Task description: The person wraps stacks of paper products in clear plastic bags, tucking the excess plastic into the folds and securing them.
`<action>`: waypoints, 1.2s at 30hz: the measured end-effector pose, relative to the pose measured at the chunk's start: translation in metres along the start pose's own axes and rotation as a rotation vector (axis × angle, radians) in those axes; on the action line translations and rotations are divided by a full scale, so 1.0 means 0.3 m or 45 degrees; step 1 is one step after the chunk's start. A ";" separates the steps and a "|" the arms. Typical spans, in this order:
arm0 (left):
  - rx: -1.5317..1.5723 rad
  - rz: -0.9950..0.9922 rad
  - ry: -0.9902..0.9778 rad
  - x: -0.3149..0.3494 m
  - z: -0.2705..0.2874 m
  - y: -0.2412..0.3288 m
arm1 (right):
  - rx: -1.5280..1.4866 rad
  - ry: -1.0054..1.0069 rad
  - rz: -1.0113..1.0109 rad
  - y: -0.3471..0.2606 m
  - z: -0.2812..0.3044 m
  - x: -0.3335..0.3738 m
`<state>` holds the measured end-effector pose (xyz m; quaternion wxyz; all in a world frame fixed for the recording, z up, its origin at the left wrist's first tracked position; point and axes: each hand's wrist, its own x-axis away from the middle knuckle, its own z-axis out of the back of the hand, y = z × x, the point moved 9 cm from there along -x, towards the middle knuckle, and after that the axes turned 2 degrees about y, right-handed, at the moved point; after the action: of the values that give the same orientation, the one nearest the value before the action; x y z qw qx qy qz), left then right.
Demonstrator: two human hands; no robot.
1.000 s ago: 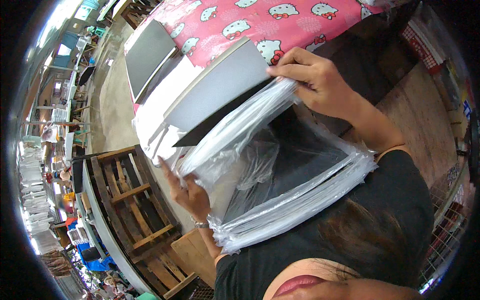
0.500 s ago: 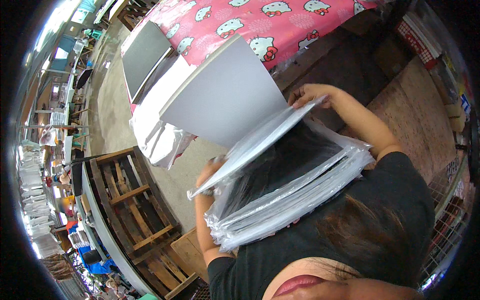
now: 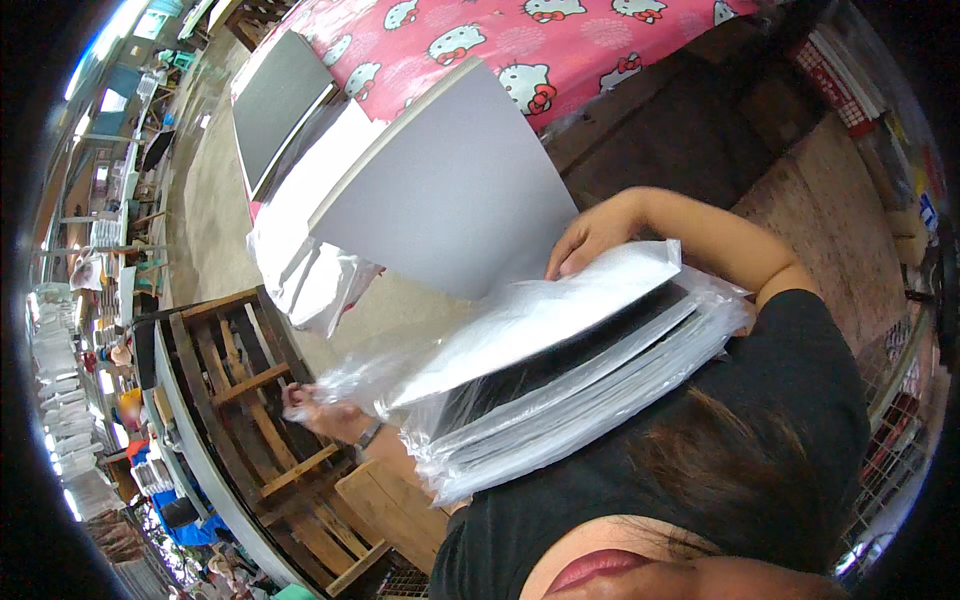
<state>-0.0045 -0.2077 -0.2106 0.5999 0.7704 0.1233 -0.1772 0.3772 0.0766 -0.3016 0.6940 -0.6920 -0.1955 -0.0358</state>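
Behind, at twelve o'clock, pink cartoon-cat cloth [image 3: 560,40] drapes a table; right hand [image 3: 590,240] pinches a white sheet [image 3: 540,320] up off the plastic-wrapped board stack [image 3: 580,400], left hand [image 3: 320,410] gripping the wrap's loose end at nine to steady it.

Pink cartoon-cat tablecloth [image 3: 600,40], wooden pallet [image 3: 250,400] (dark slats), concrete floor [image 3: 210,190], daylight

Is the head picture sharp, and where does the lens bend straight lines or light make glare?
Head view: mostly sharp; the grey board edges and wooden pallet slats curve toward the rim; glare on the plastic wrap and upper left; black vignette surrounds it.
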 end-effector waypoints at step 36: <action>0.064 0.648 -1.032 0.486 -0.741 0.196 | 0.021 0.888 0.752 -0.568 0.229 -0.132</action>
<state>0.1791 -0.0105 -0.1717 0.6051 0.6592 -0.3173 -0.3139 0.2708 0.1280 -0.1555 0.7044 -0.6590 0.2552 -0.0657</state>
